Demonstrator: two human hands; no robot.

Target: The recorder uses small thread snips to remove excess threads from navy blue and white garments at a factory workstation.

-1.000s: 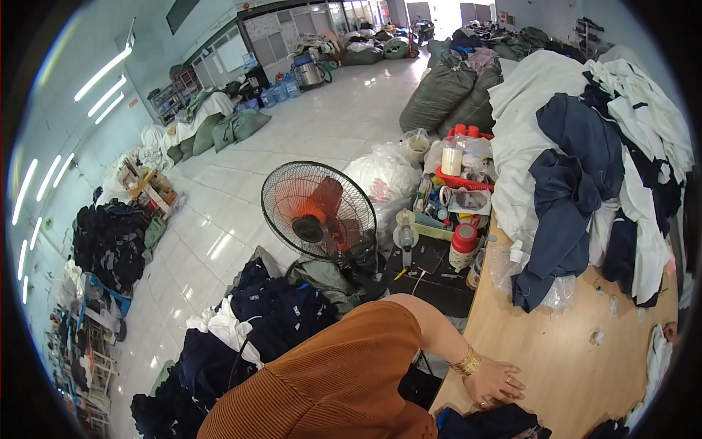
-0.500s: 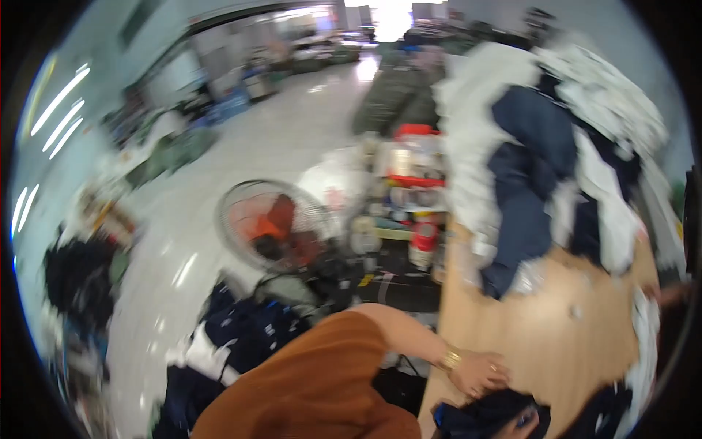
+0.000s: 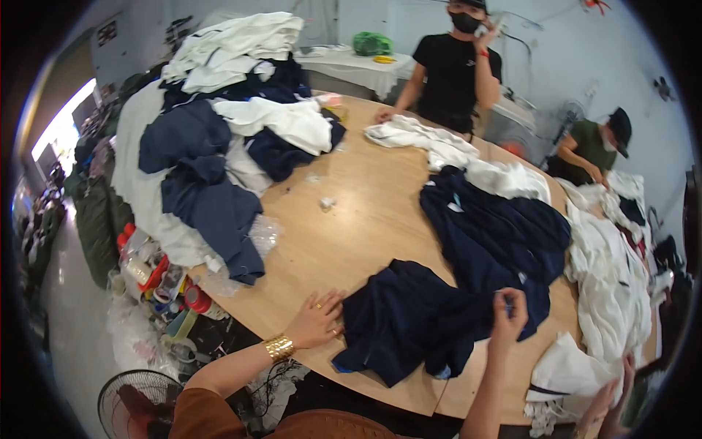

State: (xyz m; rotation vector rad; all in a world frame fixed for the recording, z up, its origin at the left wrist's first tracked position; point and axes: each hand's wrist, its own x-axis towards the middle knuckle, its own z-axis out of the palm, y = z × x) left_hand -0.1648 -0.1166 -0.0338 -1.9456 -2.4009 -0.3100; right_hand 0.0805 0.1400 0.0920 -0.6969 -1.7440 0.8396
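A navy garment [image 3: 409, 314] lies crumpled on the wooden table in front of me. My left hand [image 3: 318, 320], with a gold cuff at the wrist, rests on the tabletop at its left edge, fingers spread and the tips touching or close to the cloth. My right hand [image 3: 510, 313] is raised at the garment's right end, its fingers closed on a pinched-up part of the fabric. Whether a small tool is also in those fingers is hidden. Just beyond, a second, larger navy garment [image 3: 497, 234] is spread out.
A pile of white and navy clothes [image 3: 219, 132] covers the table's far left. White garments [image 3: 607, 278] line the right side, near another person's hands [image 3: 603, 402]. One co-worker [image 3: 457, 80] stands across the table; another [image 3: 592, 150] bends at right. A fan [image 3: 139, 402] stands lower left.
My view has swung right, from the aisle and floor to the table and the co-workers. The left hand stays on the table beside the navy garment; the right hand now shows fully, raised with cloth.
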